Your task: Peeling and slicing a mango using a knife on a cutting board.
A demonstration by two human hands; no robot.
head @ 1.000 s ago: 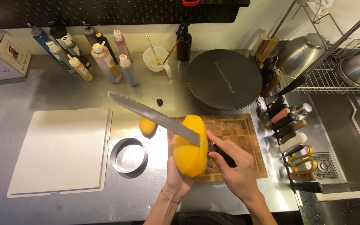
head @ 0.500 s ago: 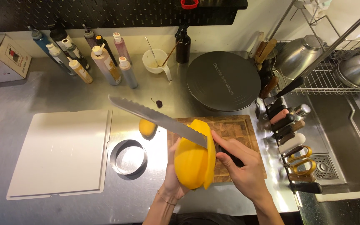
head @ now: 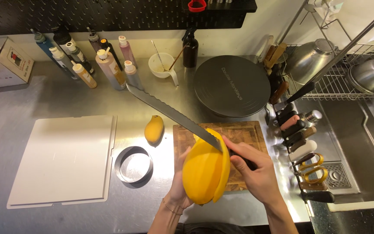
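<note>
Left hand (head: pixel 179 188) cupped around underside of peeled mango (head: pixel 205 173), fingers curled snug on fruit, thumb on near side. Mango held raised over front edge of wooden cutting board (head: pixel 243 132), near counter (head: pixel 44 99) front edge. Right hand (head: pixel 256 173) wrapped tight around handle of long serrated knife (head: pixel 172 113), index finger extended along top. Blade entering mango at top, slab partly split off on right side, tip pointing toward back-left bottles (head: pixel 96 63). Second, smaller mango (head: pixel 154 129) lying on counter just left of board. Metal ring mould (head: pixel 133 164) beside white tray (head: pixel 61 159) toward front-left. Dark round turntable (head: pixel 232 86) behind board. Small white bowl (head: pixel 161 65) at back edge.
</note>
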